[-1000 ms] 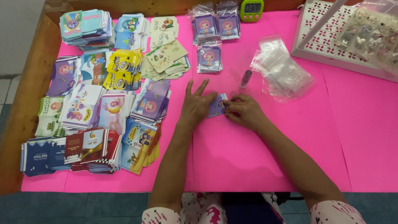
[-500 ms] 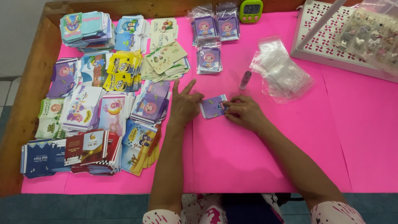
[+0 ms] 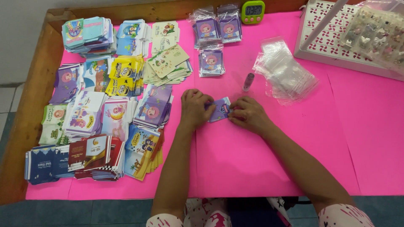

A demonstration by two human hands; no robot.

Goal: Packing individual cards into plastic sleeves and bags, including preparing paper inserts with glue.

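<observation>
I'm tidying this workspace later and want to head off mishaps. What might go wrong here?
The small upright tube stands just beyond the right hand and could be knocked over. The loose pile of clear plastic sleeves could slide. The left hand could nudge the nearby stack of purple cartoon cards.

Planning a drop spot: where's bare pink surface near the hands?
Bare pink table cover lies between the forearms and right of the right hand, below the clear bags and white tray. Crowded: card stacks fill everything left of the left hand.
</observation>
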